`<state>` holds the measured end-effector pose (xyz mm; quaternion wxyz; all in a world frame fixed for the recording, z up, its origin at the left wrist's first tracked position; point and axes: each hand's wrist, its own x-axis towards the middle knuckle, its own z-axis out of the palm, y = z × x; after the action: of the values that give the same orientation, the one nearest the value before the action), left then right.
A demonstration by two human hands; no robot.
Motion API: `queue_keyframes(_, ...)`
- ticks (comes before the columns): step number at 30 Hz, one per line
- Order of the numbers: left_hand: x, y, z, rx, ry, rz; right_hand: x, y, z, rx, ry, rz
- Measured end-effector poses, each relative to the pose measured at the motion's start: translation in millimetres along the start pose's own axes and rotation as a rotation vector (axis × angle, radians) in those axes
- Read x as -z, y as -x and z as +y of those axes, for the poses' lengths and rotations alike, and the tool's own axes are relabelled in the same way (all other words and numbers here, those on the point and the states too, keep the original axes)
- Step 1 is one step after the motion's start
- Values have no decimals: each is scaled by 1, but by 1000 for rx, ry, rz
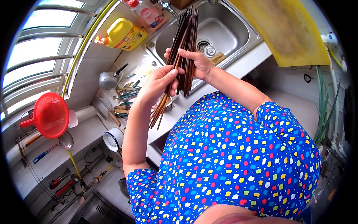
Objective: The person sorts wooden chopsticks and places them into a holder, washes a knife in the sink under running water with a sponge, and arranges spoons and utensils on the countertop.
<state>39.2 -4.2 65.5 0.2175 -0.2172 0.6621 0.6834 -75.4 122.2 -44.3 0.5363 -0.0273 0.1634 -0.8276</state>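
Note:
My right hand [201, 65] is closed around a thick bundle of dark chopsticks [190, 35], its thumb lying across them at the sink's near edge. Just left of it, my left hand [160, 82] pinches several reddish-brown chopsticks [159, 110], whose lighter ends point down toward the counter's front. Both groups lie close together and overlap, so where one stops and the other starts is hard to see. Behind the bundle is the steel sink [233, 24], with a drain strainer [211, 50] and a brownish scrubber [217, 58] in it.
A yellow detergent jug [126, 34] and a pink-labelled bottle [149, 15] stand left of the sink. Assorted utensils [128, 91] and a small pot [108, 80] crowd the counter. A red strainer [51, 115] hangs at left; a yellow board [283, 30] is at right.

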Motion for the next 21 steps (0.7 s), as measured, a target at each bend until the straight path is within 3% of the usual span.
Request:
queue_keyframes(7, 30, 16, -16, 2, 299, -219, 18, -3, -10, -49, -110, -36)
queue_keyframes(11, 43, 24, -37, -125, 438, -212, 22, -2, -16, 112, -47, 10)
queue_keyframes(15, 56, 33, -63, -393, 180, 68, 22, -1, -22, 157, -25, -12)
queue_keyframes(18, 70, 44, -76, -394, 26, 270, 28, -2, -26, 166, 6, -11)
queue_keyframes(21, 73, 52, -86, -436, -16, 301, 24, -1, -30, 148, -33, -10)
